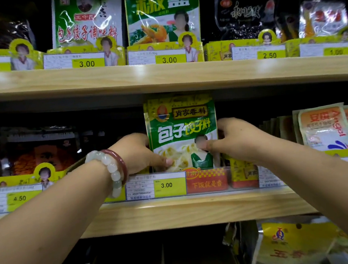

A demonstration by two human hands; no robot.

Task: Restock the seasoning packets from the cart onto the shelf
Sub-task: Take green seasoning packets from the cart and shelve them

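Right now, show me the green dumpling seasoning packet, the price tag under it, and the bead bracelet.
green seasoning packet (179,129), head view, on its printed front.
3.00 price tag (166,185), head view, on the yellow price panel.
bead bracelet (111,169), head view, on a pale bead at the left wrist.

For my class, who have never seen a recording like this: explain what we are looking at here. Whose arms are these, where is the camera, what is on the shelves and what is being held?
There is no machine here. The one picture comes from a camera worn on a person's head, looking forward and down, so the two bare arms are that person's own. The left hand, with bracelets on its wrist, and the right hand each grip a side of a green seasoning packet, thumbs on its front. It stands upright on the middle wooden shelf, above a yellow price tag reading 3.00. The top shelf holds more packets behind similar tags, and other packets stand to either side. The cart is not in view.
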